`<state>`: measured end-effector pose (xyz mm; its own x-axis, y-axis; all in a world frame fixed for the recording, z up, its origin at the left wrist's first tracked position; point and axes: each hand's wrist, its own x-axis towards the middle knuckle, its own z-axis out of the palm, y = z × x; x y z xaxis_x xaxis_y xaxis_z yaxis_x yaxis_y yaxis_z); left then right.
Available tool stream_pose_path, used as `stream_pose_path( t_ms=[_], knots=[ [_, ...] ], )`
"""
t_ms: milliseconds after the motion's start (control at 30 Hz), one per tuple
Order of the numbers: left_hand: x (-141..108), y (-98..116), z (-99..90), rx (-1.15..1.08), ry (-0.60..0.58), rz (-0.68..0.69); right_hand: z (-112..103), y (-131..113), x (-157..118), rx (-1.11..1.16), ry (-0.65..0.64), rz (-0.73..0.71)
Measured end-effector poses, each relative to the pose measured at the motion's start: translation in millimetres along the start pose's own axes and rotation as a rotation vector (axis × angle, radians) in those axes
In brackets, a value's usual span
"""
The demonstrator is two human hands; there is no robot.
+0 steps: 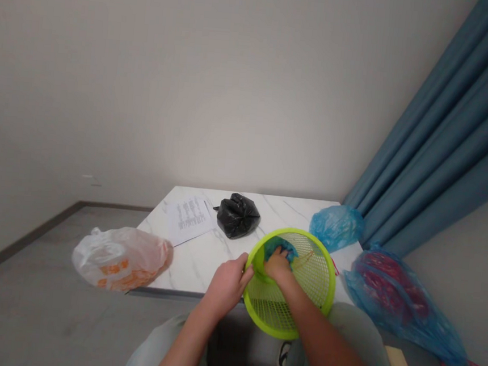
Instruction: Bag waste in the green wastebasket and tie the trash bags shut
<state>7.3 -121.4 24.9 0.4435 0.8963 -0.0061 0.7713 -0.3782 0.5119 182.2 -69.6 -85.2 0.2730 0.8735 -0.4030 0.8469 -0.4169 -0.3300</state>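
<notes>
From the head view, the left hand (229,284) angles in from the lower left, fingers (245,269) curled over the rim of a lime-green mesh basket (308,274), tilted at the front edge of the white marble desk (188,275); the right hand (277,264) reaches inside, fingers pressed onto a teal cloth (279,247), grip impossible to tell

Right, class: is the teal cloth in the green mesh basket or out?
Inside: the teal cloth lies within the rim of the green mesh basket, under the right hand.
</notes>
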Motion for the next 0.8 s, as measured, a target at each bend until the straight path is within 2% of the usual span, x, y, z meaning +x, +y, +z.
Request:
stream_pose_path(
  t_ms=[67,133,200,267,333,433,500,533,600,733,800],
  knots=[
    [-0.4,-0.7,-0.8,-0.004,-0.005,0.009,2.1,-3.0,-0.2,0.052,0.056,-0.047],
    [0.6,-2.4,0.1,0.005,0.006,-0.017,3.9,-6.1,-0.7,0.075,0.052,-0.206],
    [2.6,-5.2,2.3,0.019,0.036,-0.073,4.7,-8.6,-2.0,0.088,-0.035,-0.387],
    [4.8,-8.7,4.7,0.035,0.073,-0.142,4.0,-10.1,-4.8,0.085,-0.174,-0.503],
    [6.3,-12.3,6.3,0.051,0.100,-0.201,1.6,-10.2,-8.9,-0.002,-0.313,-0.541],
    [7.4,-17.5,5.7,0.056,0.122,-0.278,-5.7,-6.8,-14.0,-0.200,-0.502,-0.519],
    [7.9,-20.9,3.9,0.045,0.127,-0.326,-14.6,-1.8,-14.0,-0.241,-0.569,-0.484],
    [8.3,-22.6,3.1,0.039,0.126,-0.352,-20.8,1.4,-12.9,-0.218,-0.553,-0.470],
    [9.0,-26.3,2.3,0.033,0.121,-0.404,-36.9,8.7,-9.0,-0.070,-0.432,-0.476],
    [10.5,-32.8,5.4,0.061,0.104,-0.486,-78.1,21.8,0.3,0.527,-0.036,-0.600],
    [11.6,-34.4,7.5,0.068,0.091,-0.536,-97.4,27.9,5.5,0.796,0.156,-0.612]
  ],
)
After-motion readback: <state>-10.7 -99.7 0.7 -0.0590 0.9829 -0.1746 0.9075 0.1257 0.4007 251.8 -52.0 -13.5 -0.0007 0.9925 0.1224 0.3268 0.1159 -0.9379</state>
